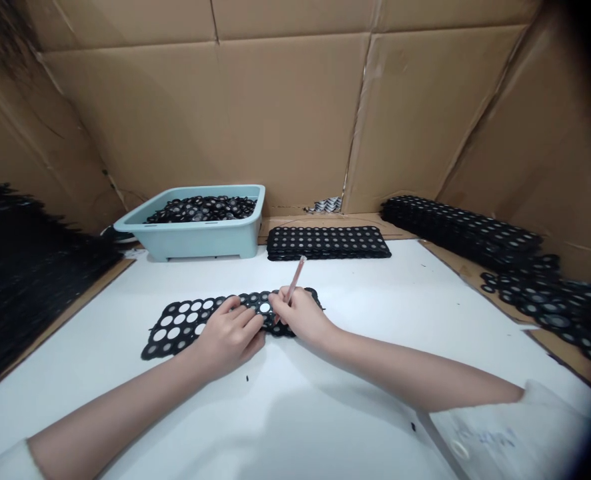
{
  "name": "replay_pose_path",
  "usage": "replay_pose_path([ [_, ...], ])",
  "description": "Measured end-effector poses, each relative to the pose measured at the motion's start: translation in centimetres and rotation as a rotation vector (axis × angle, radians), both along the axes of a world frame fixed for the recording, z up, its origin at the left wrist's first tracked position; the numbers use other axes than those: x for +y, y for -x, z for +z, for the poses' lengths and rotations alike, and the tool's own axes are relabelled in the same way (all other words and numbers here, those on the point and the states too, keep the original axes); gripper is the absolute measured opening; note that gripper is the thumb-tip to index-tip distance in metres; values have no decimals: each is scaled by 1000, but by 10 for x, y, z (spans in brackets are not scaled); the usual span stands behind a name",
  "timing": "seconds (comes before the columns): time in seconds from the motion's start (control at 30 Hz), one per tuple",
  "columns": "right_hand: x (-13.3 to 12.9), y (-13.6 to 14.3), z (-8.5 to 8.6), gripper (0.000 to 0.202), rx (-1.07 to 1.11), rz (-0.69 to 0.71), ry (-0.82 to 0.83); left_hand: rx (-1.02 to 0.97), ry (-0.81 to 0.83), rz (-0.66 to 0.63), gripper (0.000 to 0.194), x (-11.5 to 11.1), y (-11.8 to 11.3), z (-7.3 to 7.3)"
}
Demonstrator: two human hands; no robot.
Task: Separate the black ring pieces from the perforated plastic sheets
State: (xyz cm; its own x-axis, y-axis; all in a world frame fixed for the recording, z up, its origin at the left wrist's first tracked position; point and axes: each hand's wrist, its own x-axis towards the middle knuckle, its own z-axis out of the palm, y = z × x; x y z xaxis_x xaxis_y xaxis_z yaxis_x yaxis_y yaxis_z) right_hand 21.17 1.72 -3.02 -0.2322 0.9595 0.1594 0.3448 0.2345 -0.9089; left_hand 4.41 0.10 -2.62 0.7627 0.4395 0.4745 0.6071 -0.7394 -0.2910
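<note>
A black sheet of joined rings (183,335) lies on the white tabletop in front of me. Several rings at its left show white circles; others look grey. My left hand (230,337) rests over the sheet's middle, fingers curled on top and the thumb at the near edge. My right hand (305,317) is closed around a slender pinkish stick (296,279), which leans up and to the right. Its lower end is hidden by my fingers, down at the sheet. One bright white circle (265,308) shows between my two hands.
A light blue tub (200,233) full of black ringed pieces stands at the back left. Behind my hands lies a stack of similar sheets (328,243). More black sheets (465,230) are piled along the right, and a dark heap (30,267) fills the left. Cardboard walls (295,113) enclose the table.
</note>
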Motion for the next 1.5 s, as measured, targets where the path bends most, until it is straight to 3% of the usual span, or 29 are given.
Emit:
replay_pose_path([
  [0.23, 7, 0, 1, 28, 1, 13, 88, -121, -22, 82, 20, -2, -7, -2],
  [0.47, 4, -2, -1, 28, 193, 22, 212, -57, 50, 30, 17, 1, 4, 0],
  [0.67, 3, -2, -2, 29, 210, -19, 233, 0, 34, 10, 14, 0, 8, 2],
  [1.0, 1, -3, 0, 30, 174, 78, 206, 43, 25, 24, 19, -3, 1, 5],
  [1.37, 0, 9, 1, 25, -166, 62, 0, -7, -130, 80, 19, 1, -8, 1],
  [1.5, 0, 7, 0, 27, -136, 83, -1, 47, -54, 93, 14, 1, -6, 3],
])
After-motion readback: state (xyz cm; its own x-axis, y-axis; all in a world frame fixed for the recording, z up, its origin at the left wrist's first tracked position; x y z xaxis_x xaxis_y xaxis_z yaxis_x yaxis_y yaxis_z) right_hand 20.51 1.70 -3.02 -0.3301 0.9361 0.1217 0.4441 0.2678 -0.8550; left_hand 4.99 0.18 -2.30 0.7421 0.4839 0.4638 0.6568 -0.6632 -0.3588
